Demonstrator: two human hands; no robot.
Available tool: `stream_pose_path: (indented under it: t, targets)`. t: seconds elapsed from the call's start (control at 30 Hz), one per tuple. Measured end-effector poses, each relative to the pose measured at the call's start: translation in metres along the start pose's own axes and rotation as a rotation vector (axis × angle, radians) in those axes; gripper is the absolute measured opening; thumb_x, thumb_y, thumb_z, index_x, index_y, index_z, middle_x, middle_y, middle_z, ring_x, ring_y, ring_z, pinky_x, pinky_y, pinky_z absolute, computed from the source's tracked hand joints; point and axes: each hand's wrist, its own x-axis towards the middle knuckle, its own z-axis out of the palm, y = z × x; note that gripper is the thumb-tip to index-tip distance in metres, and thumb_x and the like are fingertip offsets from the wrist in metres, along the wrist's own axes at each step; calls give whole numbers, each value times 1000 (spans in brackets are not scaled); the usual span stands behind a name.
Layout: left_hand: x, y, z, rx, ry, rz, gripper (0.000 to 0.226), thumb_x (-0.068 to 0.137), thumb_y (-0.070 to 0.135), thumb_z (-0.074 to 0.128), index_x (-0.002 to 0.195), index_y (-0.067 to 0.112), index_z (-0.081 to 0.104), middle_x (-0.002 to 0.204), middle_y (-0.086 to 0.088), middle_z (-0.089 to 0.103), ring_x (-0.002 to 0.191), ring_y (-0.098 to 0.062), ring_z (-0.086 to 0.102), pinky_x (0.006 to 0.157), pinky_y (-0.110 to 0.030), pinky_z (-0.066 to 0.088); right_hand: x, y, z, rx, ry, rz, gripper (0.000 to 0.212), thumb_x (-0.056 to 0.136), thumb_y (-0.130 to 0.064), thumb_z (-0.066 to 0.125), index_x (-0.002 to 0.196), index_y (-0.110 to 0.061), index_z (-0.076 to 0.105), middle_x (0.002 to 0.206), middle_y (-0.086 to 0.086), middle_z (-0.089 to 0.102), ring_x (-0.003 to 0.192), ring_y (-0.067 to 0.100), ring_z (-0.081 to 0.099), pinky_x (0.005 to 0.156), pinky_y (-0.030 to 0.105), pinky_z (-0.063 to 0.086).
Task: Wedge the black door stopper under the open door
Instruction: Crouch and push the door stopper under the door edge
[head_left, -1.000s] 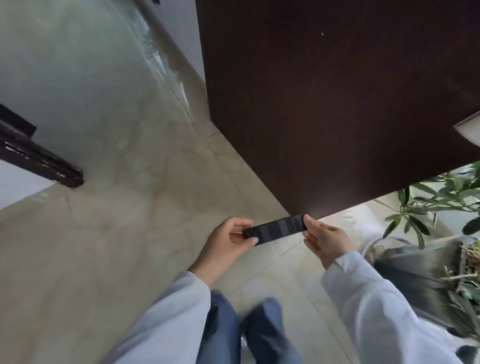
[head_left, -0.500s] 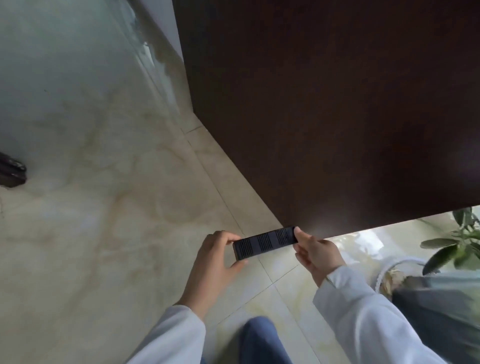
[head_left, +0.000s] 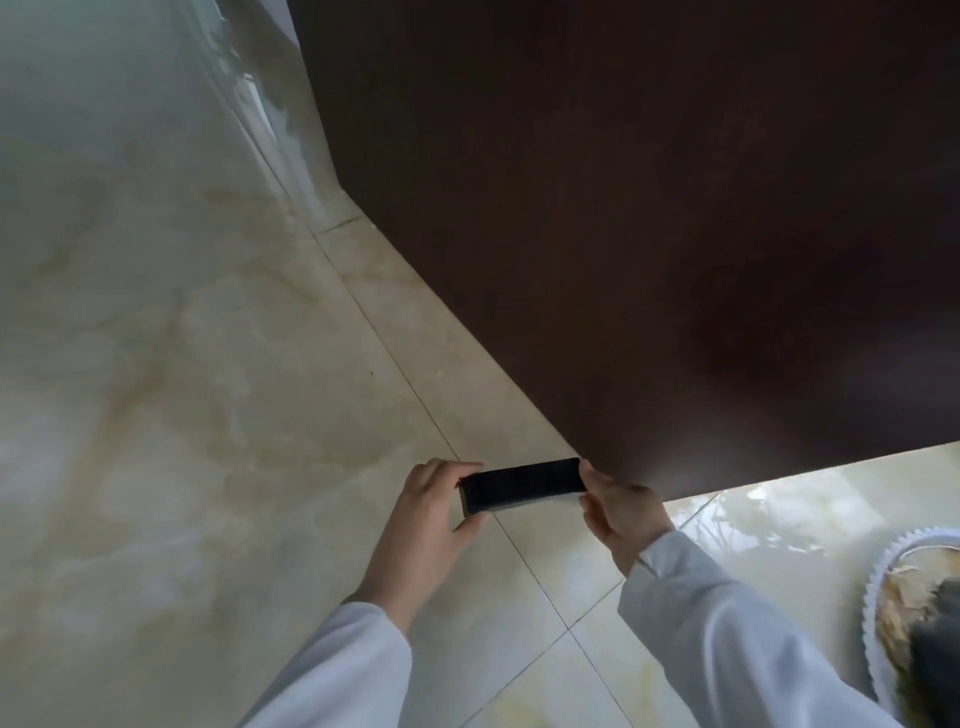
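Note:
The black door stopper (head_left: 524, 484) is a long flat wedge, held level just above the marble floor. My left hand (head_left: 434, 519) grips its left end and my right hand (head_left: 621, 512) grips its right end. The right end of the stopper sits at the lower corner of the dark brown open door (head_left: 623, 234), which fills the upper right of the view. Whether the stopper's tip is under the door's edge I cannot tell. Both arms wear pale sleeves.
Glossy beige marble tiles (head_left: 182, 389) cover the floor to the left and front. A white scalloped plant pot (head_left: 893, 597) with dry soil stands at the lower right, close to my right arm.
The view has tilted down and closer to the floor. Both hands have lowered the stopper toward the tiles at the door's corner. The plant's leaves and my knees have left the view.

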Motion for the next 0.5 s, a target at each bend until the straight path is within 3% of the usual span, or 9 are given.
stream_pose_path:
  t: [0.2,0.37,0.5]
  targets:
    - [34,-59,51,-3,-27,-27,35,77,16,66,109,21,55,98,9,48,97,-7,48,84,-11,33,69,30,13,38,-7,-7,17,82,-15,62,65,-16,57,71,-3,54,63,8,48,61,17,42]
    - [55,-93,74,19,-17,-21,37,73,17,70,108,19,57,102,1,57,96,-11,55,92,-26,46,108,39,22,7,-27,-22,16,81,-18,63,67,-15,58,67,1,52,61,9,48,64,18,43]
    - [63,-105,83,19,9,-35,39,72,15,71,109,17,58,101,-1,55,96,-17,56,89,-20,42,126,47,26,-17,-43,-51,15,81,-20,63,67,-17,59,64,2,51,59,10,46,61,20,41]
